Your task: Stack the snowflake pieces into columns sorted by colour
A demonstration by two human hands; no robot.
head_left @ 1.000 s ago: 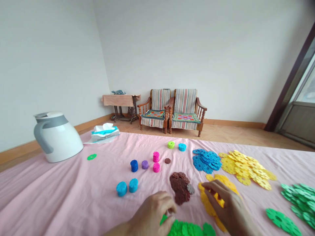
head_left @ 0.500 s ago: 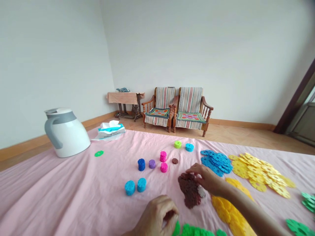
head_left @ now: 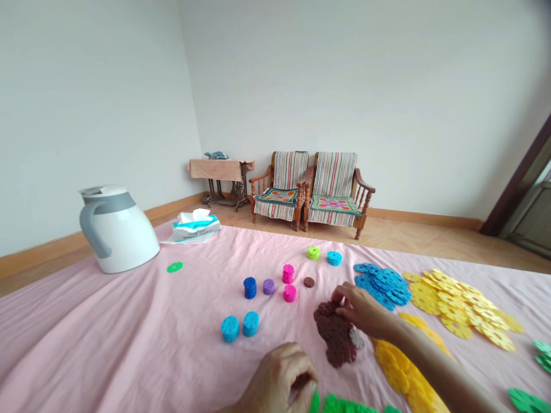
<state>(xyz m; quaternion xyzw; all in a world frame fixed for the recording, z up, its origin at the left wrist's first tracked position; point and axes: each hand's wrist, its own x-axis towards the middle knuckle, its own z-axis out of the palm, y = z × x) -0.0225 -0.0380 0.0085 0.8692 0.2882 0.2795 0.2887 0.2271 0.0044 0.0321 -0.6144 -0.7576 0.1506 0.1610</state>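
Note:
My right hand (head_left: pixel 359 307) reaches onto the far edge of a pile of dark brown notched plastic discs (head_left: pixel 336 338). Its thumb and fingers are pinched together on a brown disc at the top of the heap. Nearer to me, my left hand (head_left: pixel 282 376) is curled closed above the cloth, left of the pile. Something dark shows in its curl, too hidden to name. A single brown disc (head_left: pixel 309 282) lies beyond the pile, and a greyish disc (head_left: pixel 357 338) sticks out on its right side.
Short disc stacks stand on the pink cloth (head_left: pixel 142 332): light blue (head_left: pixel 230 328), dark blue (head_left: pixel 249 288), purple (head_left: pixel 268 287), pink (head_left: pixel 290 293). Loose blue (head_left: pixel 383 284), yellow (head_left: pixel 465 304) and green discs (head_left: pixel 348 404) lie around. A white jug (head_left: pixel 124 235) and tissue pack (head_left: pixel 196 226) stand left.
My right hand's fingers have closed in and come down onto the brown pile. My left hand stays curled in about the same place. The view has shifted slightly.

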